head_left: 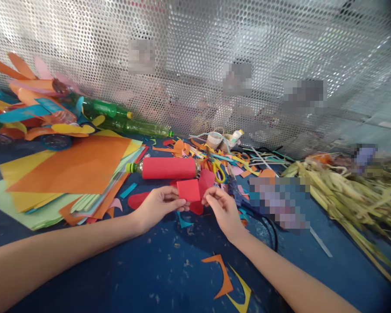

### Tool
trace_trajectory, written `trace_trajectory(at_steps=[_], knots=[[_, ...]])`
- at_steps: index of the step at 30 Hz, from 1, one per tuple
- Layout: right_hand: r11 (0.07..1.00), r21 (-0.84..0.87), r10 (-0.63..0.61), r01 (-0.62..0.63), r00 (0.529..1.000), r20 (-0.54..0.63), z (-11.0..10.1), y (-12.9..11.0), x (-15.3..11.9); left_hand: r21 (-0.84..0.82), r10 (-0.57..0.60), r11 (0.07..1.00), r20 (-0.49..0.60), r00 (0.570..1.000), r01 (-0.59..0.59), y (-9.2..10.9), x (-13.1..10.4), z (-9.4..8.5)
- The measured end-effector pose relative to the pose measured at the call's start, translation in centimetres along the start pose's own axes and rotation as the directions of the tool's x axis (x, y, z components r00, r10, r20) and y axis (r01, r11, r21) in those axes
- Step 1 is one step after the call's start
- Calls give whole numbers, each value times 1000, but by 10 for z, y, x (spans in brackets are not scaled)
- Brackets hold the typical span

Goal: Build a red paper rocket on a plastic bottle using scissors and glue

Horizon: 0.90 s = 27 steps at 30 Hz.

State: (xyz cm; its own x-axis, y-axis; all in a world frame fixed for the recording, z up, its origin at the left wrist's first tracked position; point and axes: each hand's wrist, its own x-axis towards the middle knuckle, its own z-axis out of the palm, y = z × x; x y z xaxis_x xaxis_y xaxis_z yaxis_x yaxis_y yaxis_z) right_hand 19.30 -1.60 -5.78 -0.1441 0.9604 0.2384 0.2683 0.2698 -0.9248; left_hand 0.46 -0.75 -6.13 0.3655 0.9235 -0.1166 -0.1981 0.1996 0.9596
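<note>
1. Bare forearms, left (68, 243) and right (289, 278), are seen nearest the camera, converging over the blue surface (133, 269); curved orange (226, 282) and yellow offcuts (246, 291) lie between them.
2. Red paper square (188, 190): held up near the middle of the surface, pinched at its lower left between thumb and fingers of the left hand (156, 204). No long axis is marked; its face is smooth, flat and matt.
3. Right hand (223, 213): thumb and fingertips are curled close together just right of the square, a narrow gap apart. Whether anything is pinched cannot be told. The left hand is nearer, being in contact.
4. Beyond the square, a bottle wrapped in red paper (169, 168) is laid crosswise, its green cap to the left.
5. Yellow-handled scissors (219, 171) lie among scraps; layered paper sheets (74, 165) are spread leftward, fibrous dry husks (326, 187) heaped toward the right edge.
</note>
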Motion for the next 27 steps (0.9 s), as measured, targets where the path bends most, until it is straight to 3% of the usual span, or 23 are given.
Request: trace_trajectory(at_steps=[5,12,18,27], knots=[[990,-123,-49,66,989,140,3,0,-2,80,41,996,53,998,-45,0,0,-1],[975,-199,-71,99,987,144,3,4,-1,161,106,978,145,984,-129,0,-1,-1],[977,-186,-70,100,985,158,3,0,-3,152,74,984,103,992,-89,0,-2,-1],[997,-79,-15,19,998,55,0,6,-1,33,43,999,26,999,-44,0,0,-1]])
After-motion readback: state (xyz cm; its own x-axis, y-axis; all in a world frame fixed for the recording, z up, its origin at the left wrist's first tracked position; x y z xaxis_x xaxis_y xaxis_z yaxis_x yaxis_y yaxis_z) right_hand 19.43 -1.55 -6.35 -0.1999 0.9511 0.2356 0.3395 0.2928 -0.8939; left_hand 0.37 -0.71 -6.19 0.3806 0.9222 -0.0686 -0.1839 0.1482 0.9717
